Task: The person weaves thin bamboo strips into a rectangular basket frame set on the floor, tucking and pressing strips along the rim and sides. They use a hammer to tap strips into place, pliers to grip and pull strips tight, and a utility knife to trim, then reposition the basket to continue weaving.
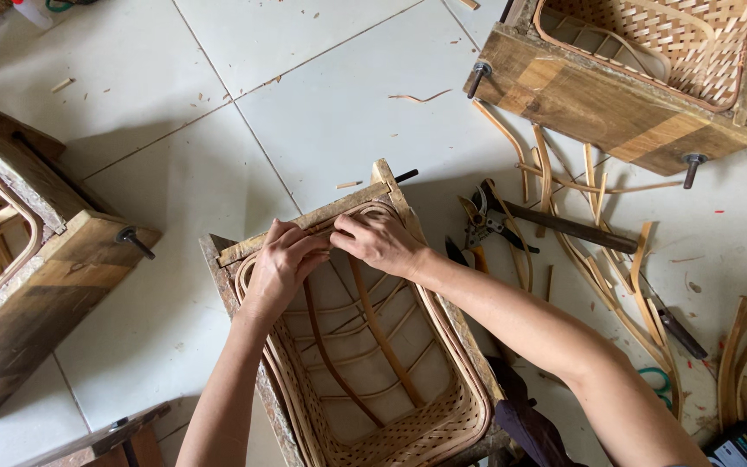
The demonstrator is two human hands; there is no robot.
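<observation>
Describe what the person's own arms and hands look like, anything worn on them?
Both arms are bare from the bottom edge of the picture down to the fingers, with no sleeves in view. The left hand and right hand wear no gloves, and no watch, bracelet or ring shows. The fingernails look short and unpainted. Nothing is marked or taped on either forearm.

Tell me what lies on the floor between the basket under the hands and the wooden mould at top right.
In the head view: pliers, a dark rod and loose cane strips on white tile.
</observation>
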